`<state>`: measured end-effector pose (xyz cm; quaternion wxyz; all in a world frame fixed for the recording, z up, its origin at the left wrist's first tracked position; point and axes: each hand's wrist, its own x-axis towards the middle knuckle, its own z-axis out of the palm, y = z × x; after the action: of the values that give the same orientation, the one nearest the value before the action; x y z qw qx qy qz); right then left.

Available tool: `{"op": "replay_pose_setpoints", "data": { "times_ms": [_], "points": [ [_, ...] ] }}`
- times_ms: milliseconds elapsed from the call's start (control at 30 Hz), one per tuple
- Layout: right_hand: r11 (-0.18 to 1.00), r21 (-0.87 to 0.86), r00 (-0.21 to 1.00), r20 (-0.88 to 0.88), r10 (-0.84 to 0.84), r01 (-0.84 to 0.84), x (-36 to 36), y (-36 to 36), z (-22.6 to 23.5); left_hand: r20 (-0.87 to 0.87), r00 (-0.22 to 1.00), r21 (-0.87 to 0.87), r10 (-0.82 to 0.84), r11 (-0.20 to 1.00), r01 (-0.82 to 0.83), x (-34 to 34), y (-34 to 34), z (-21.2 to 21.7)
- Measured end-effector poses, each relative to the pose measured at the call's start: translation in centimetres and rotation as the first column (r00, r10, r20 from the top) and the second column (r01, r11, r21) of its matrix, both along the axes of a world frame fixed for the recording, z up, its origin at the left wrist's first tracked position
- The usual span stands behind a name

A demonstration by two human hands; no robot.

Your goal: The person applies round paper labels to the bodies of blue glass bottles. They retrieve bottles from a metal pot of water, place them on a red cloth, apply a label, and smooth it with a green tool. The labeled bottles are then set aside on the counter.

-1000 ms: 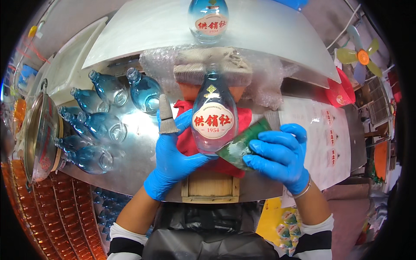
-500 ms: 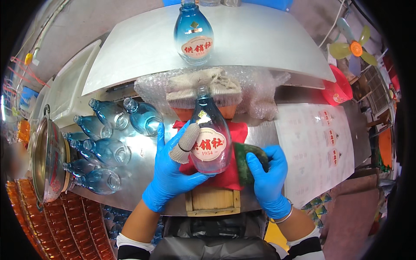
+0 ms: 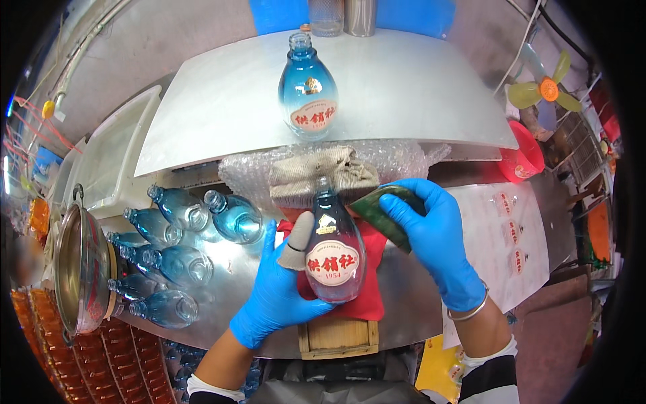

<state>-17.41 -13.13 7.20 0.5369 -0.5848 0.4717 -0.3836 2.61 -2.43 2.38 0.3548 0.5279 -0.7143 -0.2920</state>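
My left hand (image 3: 277,291), in a blue glove with a beige thumb cover, grips a clear-blue glass bottle (image 3: 334,250) that bears a white and red label. The bottle lies over a red cloth (image 3: 369,269) on the steel table (image 3: 229,310). My right hand (image 3: 434,237), also blue-gloved, holds a dark green pad (image 3: 377,210) beside the bottle's shoulder. A second labelled blue bottle (image 3: 307,91) stands upright on the white shelf (image 3: 404,94) behind.
Several unlabelled blue bottles (image 3: 176,250) lie on their sides at the left. A beige rag (image 3: 321,174) rests on bubble wrap (image 3: 250,176). A metal lid (image 3: 79,269) hangs at the left, a sheet of labels (image 3: 511,236) lies at the right, and a wooden block (image 3: 336,338) sits at the front edge.
My right hand with the green pad has risen from the bottle's lower right to beside its shoulder. The held bottle sits a little lower in view, and the view has tilted down.
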Motion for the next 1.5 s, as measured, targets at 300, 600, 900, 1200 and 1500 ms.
{"op": "replay_pose_setpoints", "data": {
  "times_ms": [300, 600, 900, 1200, 1500],
  "points": [
    [0.898, 0.143, 0.886, 0.290, 0.363, -0.415, -2.4, -0.8, 4.2, -0.734, 0.632, 0.463, 0.250, 0.865, 0.195, -3.4, 1.9, 1.5],
    [0.890, -0.223, 0.884, -0.350, 0.309, -0.399, -17.4, 11.8, 8.8, -0.176, 0.908, -0.184, -0.381, 0.919, 0.350, -11.8, 4.1, 0.8],
    [0.863, 0.049, 0.719, -0.578, -0.387, 0.503, -29.6, 31.7, -4.9, 0.437, 0.847, -0.181, -0.304, 0.892, 0.413, -17.1, 4.7, 2.9],
    [0.623, -0.025, 0.367, -0.789, -0.493, 0.782, -38.1, 33.6, -26.6, 0.492, 0.863, -0.443, 0.116, 0.886, 0.134, -8.1, 5.1, 3.0],
    [0.723, -0.339, 0.414, -0.641, -0.646, 0.602, -40.0, 33.9, -36.6, -0.169, 0.747, -0.591, 0.643, 0.540, -0.599, 0.5, 2.8, 0.8]
  ]
}}
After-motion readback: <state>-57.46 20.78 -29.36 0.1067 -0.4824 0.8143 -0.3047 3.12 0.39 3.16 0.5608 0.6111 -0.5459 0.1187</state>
